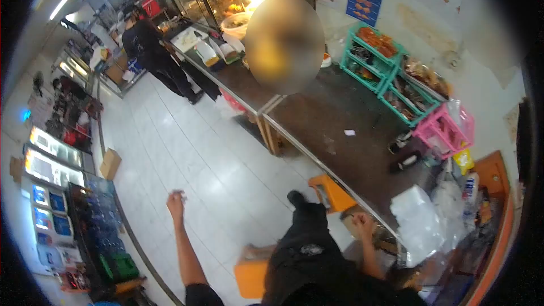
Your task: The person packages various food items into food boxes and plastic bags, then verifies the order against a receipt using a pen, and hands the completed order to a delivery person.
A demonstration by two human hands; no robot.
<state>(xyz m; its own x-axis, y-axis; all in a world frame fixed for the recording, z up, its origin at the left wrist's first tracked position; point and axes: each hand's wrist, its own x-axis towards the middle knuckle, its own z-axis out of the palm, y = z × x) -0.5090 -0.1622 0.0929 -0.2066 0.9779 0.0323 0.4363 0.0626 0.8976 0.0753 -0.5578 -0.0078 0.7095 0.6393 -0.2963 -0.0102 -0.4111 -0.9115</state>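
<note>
Counter [340,130], dark-topped and oblong, slants from upper left to lower right, its pale edge [317,161] near the curled right hand [364,225]. At lower left, the left hand [177,201] hangs half-curled above glossy tiles [201,164]; whether either hand grips anything is unclear.

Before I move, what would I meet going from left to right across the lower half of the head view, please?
Lit fridge, cardboard box on the floor, left hand, nearer orange stool, right hand, white plastic sheet.
</note>
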